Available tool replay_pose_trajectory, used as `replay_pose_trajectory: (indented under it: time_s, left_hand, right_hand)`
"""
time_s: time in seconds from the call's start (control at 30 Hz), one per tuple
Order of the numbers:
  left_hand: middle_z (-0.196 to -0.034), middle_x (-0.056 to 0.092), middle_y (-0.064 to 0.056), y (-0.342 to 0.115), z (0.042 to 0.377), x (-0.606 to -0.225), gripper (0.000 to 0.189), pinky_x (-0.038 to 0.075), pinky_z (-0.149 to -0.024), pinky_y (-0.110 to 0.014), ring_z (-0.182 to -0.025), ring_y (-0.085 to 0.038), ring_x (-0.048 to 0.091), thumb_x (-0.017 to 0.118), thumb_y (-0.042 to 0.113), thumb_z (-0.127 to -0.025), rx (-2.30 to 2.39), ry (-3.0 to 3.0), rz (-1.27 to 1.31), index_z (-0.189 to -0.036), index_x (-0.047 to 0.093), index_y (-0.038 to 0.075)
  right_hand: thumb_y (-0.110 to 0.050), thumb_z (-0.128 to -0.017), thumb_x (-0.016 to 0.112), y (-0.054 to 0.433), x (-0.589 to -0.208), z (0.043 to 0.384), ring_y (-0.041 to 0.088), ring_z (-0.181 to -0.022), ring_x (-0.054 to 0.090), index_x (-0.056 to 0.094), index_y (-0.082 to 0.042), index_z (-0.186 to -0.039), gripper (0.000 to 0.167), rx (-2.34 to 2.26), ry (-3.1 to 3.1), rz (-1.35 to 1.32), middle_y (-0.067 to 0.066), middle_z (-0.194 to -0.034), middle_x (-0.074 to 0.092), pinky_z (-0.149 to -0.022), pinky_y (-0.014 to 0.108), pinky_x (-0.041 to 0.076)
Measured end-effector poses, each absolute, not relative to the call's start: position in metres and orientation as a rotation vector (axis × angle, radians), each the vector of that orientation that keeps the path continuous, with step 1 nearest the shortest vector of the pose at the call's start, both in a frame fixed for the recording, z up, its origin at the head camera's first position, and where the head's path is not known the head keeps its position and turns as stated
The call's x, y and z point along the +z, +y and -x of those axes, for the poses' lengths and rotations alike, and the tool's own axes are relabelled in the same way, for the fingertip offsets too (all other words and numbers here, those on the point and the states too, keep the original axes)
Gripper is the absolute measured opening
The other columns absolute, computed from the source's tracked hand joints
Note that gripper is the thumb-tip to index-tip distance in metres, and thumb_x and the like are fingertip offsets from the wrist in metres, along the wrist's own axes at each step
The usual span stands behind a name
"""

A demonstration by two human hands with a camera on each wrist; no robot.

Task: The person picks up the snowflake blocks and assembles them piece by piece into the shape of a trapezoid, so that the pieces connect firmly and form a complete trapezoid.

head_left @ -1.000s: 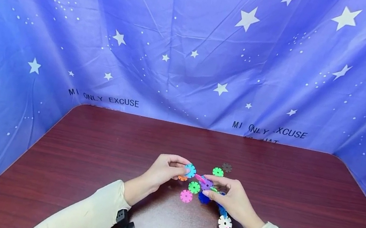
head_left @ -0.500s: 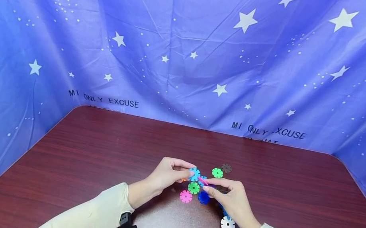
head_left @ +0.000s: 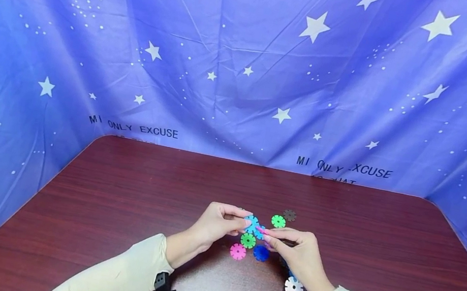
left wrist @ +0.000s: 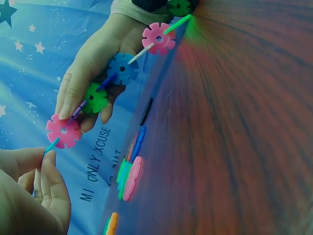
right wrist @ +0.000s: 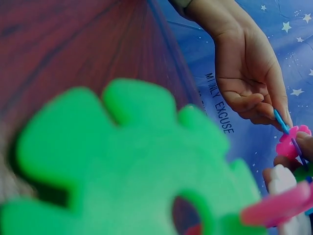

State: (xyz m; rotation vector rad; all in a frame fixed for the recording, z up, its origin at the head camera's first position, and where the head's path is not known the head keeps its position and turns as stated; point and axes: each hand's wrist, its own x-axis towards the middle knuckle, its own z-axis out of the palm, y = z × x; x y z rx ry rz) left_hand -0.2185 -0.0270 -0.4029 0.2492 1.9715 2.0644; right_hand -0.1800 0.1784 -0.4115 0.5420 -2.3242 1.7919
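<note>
Left hand [head_left: 208,224] pinches light-blue disc [head_left: 251,222] by edge, likely exposing opposite rim to pink disc [left wrist: 55,130]; right hand [head_left: 299,247] pinches pink disc, end of chain [left wrist: 128,74], apparently steadying it.

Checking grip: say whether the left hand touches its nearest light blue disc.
Touching: the head view shows the left hand pinching that light blue disc, thumb over it.

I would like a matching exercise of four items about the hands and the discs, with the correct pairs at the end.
1. left hand
2. right hand
3. white disc
4. dark grey-brown disc

A. linked into the chain
B. pinches a light-blue disc
C. lies on the table
D. holds the chain near its pink end disc

Pairs: 1-B; 2-D; 3-A; 4-C
</note>
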Motion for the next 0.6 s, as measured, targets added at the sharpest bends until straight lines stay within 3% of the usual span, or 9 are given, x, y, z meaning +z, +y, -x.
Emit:
replay_pose_trajectory:
  time_s: [0.4, 0.6]
  left_hand:
    - [-0.092, 0.071, -0.017, -0.0258, 0.2195, -0.4008, 0.028, 0.054, -0.062, -0.022, -0.064, -0.005, 0.063, 0.069, 0.002, -0.082, 2.051, 1.934, -0.243, -0.107, 0.066, -0.010]
    - [-0.076, 0.071, -0.011, -0.0279, 0.2267, -0.3980, 0.026, 0.054, -0.058, -0.023, -0.057, -0.008, 0.061, 0.072, 0.002, -0.080, 2.076, 1.962, -0.226, -0.102, 0.068, -0.011]
  right_hand:
    - [-0.007, -0.084, 0.070, 0.1769, -0.4104, 0.1797, 0.025, -0.074, 0.070, 0.073, 0.003, -0.095, 0.015, 1.835, -2.330, -0.480, 0.016, -0.092, 0.071, -0.065, 0.031, 0.057]
    - [-0.016, -0.082, 0.073, 0.1704, -0.4105, 0.1770, 0.014, -0.077, 0.068, 0.073, -0.003, -0.100, 0.022, 1.827, -2.392, -0.369, 0.014, -0.095, 0.071, -0.067, 0.027, 0.056]
